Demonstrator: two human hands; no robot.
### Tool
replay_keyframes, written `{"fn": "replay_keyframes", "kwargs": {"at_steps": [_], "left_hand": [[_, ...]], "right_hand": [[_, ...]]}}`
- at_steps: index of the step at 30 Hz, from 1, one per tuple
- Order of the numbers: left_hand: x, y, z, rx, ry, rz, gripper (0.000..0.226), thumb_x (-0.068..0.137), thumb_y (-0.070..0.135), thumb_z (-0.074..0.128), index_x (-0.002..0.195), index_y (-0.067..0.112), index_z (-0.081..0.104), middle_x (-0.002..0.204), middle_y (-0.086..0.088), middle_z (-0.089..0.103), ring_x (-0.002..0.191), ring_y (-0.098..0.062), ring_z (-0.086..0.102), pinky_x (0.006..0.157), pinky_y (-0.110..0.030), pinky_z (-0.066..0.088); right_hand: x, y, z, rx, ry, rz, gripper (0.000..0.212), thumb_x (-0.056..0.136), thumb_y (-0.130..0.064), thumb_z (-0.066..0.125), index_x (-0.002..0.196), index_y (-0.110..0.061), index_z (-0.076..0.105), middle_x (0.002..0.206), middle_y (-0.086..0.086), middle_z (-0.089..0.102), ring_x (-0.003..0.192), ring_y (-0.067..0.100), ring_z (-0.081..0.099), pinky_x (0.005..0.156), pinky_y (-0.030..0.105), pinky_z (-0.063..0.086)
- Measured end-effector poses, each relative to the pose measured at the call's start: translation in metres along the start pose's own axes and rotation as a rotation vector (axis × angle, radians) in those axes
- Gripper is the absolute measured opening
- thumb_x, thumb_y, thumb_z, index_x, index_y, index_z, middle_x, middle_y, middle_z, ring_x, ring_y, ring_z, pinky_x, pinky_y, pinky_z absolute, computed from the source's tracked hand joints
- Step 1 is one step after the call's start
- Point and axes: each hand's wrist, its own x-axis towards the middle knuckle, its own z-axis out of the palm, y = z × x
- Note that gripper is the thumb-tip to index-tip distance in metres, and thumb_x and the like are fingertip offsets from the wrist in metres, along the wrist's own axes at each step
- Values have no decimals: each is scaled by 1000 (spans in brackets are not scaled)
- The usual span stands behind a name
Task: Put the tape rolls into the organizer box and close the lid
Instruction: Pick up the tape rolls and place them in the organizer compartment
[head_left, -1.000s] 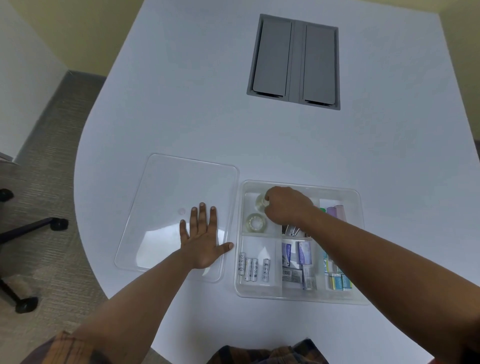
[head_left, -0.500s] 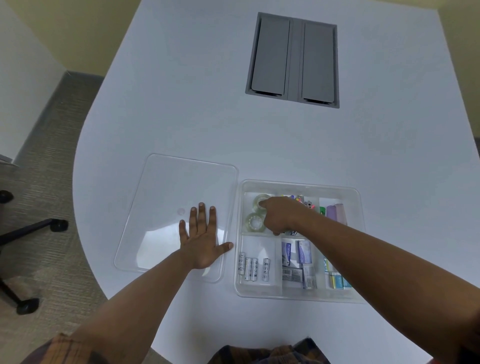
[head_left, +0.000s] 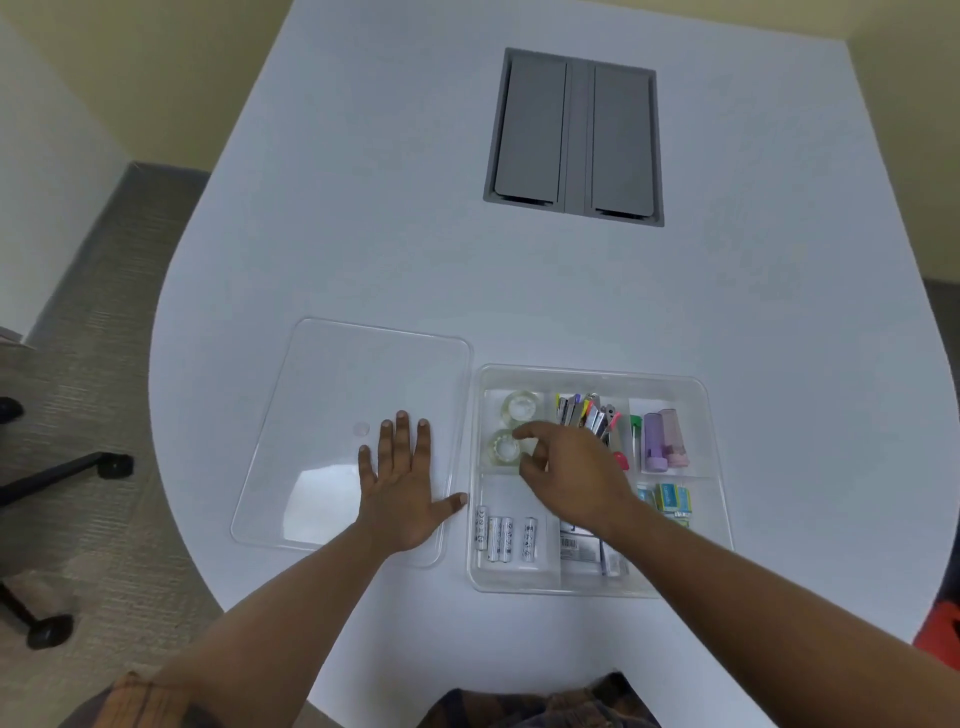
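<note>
The clear organizer box (head_left: 592, 587) sits on the white table, lid off. Two clear tape rolls lie in its far left compartment: one roll (head_left: 519, 406) at the back, the other roll (head_left: 502, 450) just in front of it. My right hand (head_left: 571, 473) hovers over the box with fingers spread and empty, its fingertips beside the nearer roll. The clear lid (head_left: 337, 395) lies flat on the table left of the box. My left hand (head_left: 402, 488) rests palm down on the lid's near right part, fingers apart.
Other compartments hold batteries (head_left: 504, 538), coloured clips (head_left: 587, 413), purple and pink items (head_left: 665, 439) and small packets (head_left: 672, 499). A grey cable hatch (head_left: 574, 137) is set in the table farther back. A chair base (head_left: 47, 478) stands on the carpet at left.
My right hand let go of the second tape roll in the far left compartment and has drawn back toward me, fingers opening. My left hand has stayed on the lid.
</note>
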Motion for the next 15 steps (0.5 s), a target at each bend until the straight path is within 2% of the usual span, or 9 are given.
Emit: {"fn": "replay_keyframes", "kwargs": {"at_steps": [4,8,11,15], "left_hand": [[-7,11,-3,-37,-9,-25,102,82,46,56,149,14,-14,157,-13,-29,142,-30,-30,112,-58,-13],[-17,18,-8,0,24,-77,95,79,13,57,150,7,-7,159,-16,-21,145,-33,-23,114,-61,-7],[-26,13,-20,19,165,-104,87,75,-5,48,150,6,6,162,-14,-6,148,-29,-8,118,-57,0],[-41,0,-53,-46,377,-89,78,73,-14,41,146,10,31,159,-7,24,148,-22,16,121,-41,10]], "right_hand": [[-23,-1,6,35,82,-27,26,88,-22,55,111,-23,65,48,0,56,55,5,46,65,30,52],[-34,-3,5,68,99,-31,26,89,-19,54,112,-20,65,53,1,58,65,5,47,69,33,53],[-40,-2,4,65,116,-62,27,89,-20,56,114,-21,66,56,-7,55,72,4,50,73,30,52],[-45,-1,3,90,141,-79,20,88,-21,58,106,-24,67,50,-9,48,59,-4,45,67,25,47]]}}
